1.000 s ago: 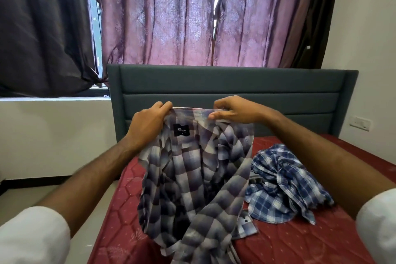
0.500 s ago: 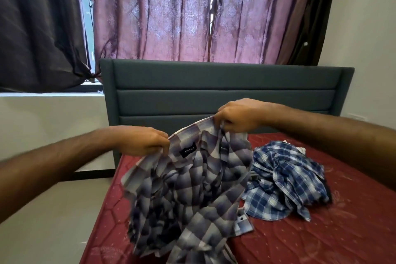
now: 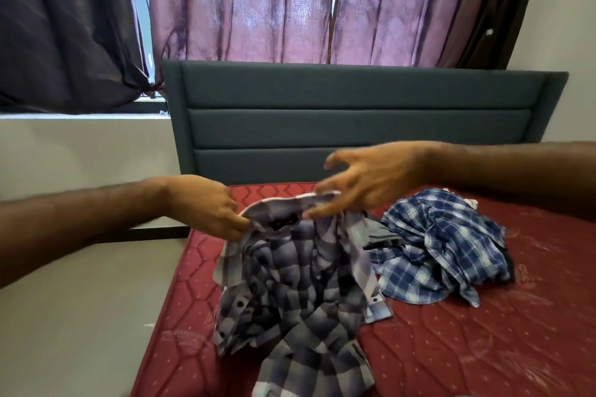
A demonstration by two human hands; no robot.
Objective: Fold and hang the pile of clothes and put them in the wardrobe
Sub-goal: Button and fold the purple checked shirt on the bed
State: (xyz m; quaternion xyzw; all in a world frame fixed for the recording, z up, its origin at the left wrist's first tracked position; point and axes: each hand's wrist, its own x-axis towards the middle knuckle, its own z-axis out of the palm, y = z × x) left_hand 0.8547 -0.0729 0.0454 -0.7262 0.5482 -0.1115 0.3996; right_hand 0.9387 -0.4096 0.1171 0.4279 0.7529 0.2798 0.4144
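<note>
- The red mattress point(image 3: 483, 348) carries 2 shirts; the grey checked shirt point(image 3: 296, 293) has sunk lower than a moment ago, its body now heaped on the bed at 6 o'clock.
- The blue plaid shirt point(image 3: 435, 251) lies crumpled at 3 o'clock, unchanged.
- The right hand point(image 3: 371, 180) has loosened, fingers spread, fingertips just touching the collar.
- The left hand point(image 3: 206, 206) pinches the collar's other end.
</note>
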